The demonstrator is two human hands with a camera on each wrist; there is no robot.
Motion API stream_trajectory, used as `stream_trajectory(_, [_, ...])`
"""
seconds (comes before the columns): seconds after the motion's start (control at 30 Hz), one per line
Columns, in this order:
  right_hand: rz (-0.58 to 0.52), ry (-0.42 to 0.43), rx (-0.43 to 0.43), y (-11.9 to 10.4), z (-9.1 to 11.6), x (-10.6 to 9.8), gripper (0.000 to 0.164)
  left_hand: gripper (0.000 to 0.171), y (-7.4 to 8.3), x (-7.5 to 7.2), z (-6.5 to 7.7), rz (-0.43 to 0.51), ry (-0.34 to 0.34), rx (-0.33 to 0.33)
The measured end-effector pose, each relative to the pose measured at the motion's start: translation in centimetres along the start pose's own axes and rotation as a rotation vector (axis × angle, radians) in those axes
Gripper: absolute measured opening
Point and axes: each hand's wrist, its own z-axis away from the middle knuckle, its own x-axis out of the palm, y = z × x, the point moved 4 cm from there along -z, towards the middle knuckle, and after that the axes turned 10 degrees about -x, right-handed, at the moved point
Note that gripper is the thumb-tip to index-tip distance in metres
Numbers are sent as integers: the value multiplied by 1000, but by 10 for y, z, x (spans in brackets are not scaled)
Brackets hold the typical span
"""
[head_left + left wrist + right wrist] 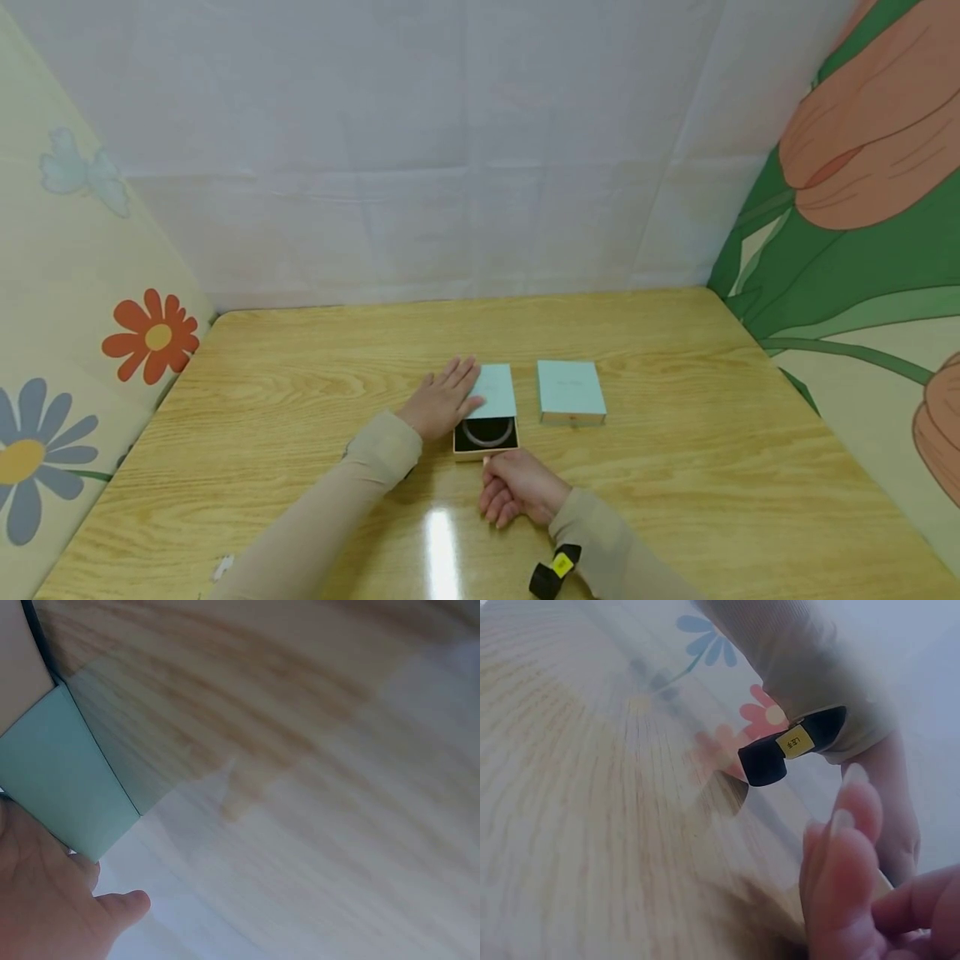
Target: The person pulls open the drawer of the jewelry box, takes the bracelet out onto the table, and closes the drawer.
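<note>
A light-blue jewelry box [497, 387] lies on the table with its drawer [470, 456] partly pulled out toward the person. A ring-shaped bangle [488, 440] sits on the drawer's black lining, its far part hidden under the sleeve. My left hand [441, 402] rests on the left part of the box, fingers extended and thumb across the top. At the drawer's front, my right hand [525, 490] pinches a small pull tab between thumb and forefinger, the other fingers curled. In the right wrist view, the right hand's fingers [845, 889] hide the tab.
A second light-blue box [571, 387], closed, lies to the right of the first. A small white scrap [223, 567] is at the table's near left. The wooden table [675, 375] meets a white cloth backdrop [420, 167] and patterned side panels.
</note>
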Motion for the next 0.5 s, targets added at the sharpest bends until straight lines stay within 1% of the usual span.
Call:
stream_trajectory(0.23, [1,-3,-1,0,1,0,27,63,-1,1,-2,3,5,1])
stream_trajectory(0.5, [3,-10,-5,0,2,1,26,63,-1,1,-1,-1,5,2])
